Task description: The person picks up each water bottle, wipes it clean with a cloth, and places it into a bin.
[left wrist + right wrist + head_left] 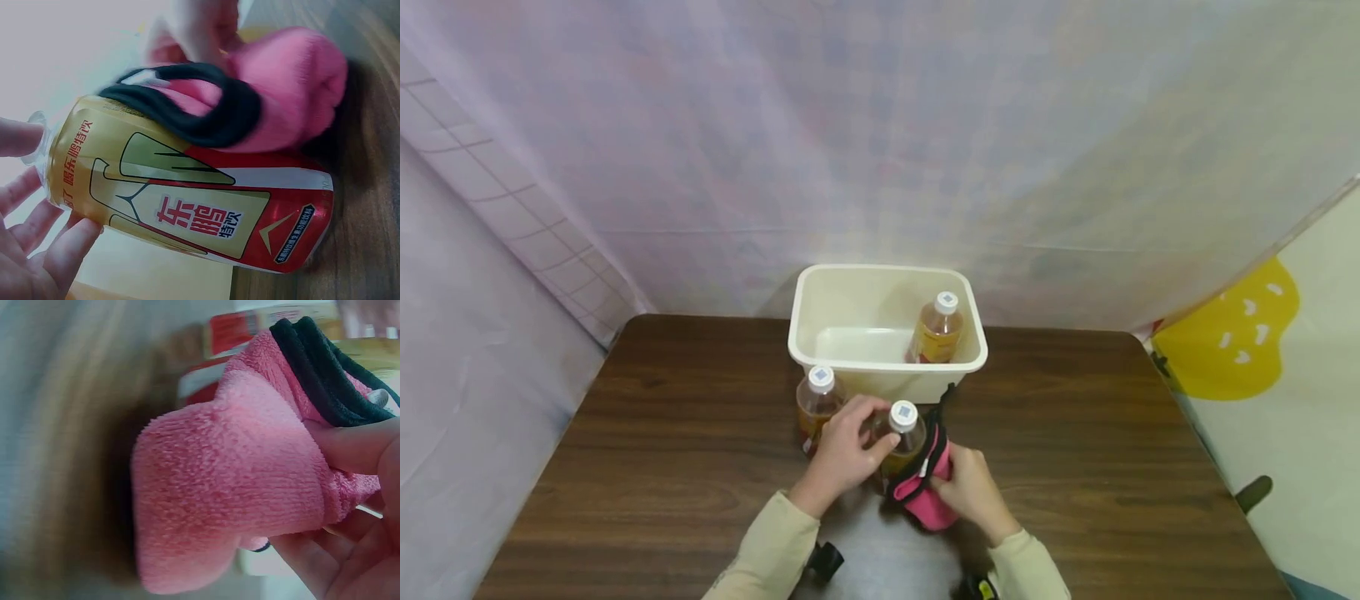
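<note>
L fingers (868,403) round btl (169,187) nr tub edge (887,367), R fingers (309,565) round pink pouch (212,481), wide tabletop (1090,467) either side

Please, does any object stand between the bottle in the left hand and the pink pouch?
Nothing visible does. The pink pouch, held by the right hand, lies right alongside the Dongpeng drink bottle that the left hand grips near its neck. A second bottle stands to their left, not between them.

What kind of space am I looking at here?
Probably a makeshift indoor work corner, perhaps curtained off: a dark brown wood-grain table stands before a pale checked fabric curtain, with a white backdrop bearing a large yellow shape at right.
</note>
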A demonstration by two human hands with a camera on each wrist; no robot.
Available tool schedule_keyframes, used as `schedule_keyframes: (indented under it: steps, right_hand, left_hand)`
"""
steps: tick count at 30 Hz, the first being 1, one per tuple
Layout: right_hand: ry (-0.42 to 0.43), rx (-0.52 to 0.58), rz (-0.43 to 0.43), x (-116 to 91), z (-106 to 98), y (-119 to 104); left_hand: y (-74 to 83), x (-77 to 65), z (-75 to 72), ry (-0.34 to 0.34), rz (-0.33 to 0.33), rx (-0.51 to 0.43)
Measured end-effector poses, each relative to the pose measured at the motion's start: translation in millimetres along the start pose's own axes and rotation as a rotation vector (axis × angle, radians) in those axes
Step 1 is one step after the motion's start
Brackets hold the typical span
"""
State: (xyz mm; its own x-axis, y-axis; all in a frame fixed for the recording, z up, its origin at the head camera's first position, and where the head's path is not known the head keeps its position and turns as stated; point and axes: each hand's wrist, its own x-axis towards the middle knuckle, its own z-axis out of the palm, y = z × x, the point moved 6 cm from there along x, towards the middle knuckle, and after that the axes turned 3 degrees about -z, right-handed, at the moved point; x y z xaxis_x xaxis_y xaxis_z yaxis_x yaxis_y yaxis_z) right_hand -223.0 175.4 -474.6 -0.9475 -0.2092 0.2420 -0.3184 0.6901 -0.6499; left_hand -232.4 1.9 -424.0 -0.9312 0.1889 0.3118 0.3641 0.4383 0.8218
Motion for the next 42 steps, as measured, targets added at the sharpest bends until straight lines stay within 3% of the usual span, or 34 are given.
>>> schedule_keyframes:
  steps: [11, 17, 26, 35, 42]
  right_hand:
    - [0.129, -0.034, -0.219, 12, -48, -53]
    - [0.102, -0.068, -0.189, 16, -49, -63]
    - [0.094, -0.062, -0.106, 11, -37, -51]
    - [0.063, -0.035, 0.025, -1, -1, -5]
    - [0.050, -0.029, 0.058, -6, 15, 15]
  left_hand:
    - [2.8, 0.6, -1.4, 0.016, 0.028, 0.001]
    - [2.5, -0.1, -3.2, 0.022, 0.031, -0.011]
    - [4.0, -1.1, -5.5, 0.032, 0.049, 0.023]
    - [1.2, -0.1, -1.5, 0.029, 0.019, 0.019]
    - [0.8, 0.1, 1.0, 0.031, 0.021, 0.012]
